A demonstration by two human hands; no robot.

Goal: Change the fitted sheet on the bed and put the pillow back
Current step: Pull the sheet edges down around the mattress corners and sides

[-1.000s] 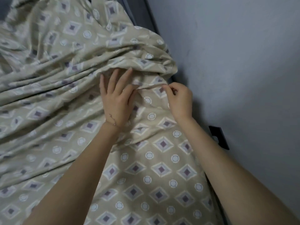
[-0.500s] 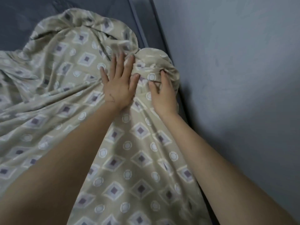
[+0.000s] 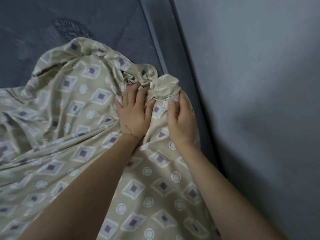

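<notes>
At the far left the beige fitted sheet (image 3: 72,122), printed with diamonds and circles, lies rumpled in long folds over the bed, covering the near part of the dark grey mattress (image 3: 103,19), whose far part is bare. Toward the middle, the left hand (image 3: 134,113), with a thin bracelet (image 3: 129,131) at the wrist, presses down on the sheet; its fingers (image 3: 129,94) are spread apart and mostly straight, their tips at the gathered cloth. Just beside it, the right hand (image 3: 181,123) clamps the bunched sheet corner, thumb on top and fingers curled round the fabric at the mattress edge. To the right stands a plain grey wall (image 3: 259,84).
</notes>
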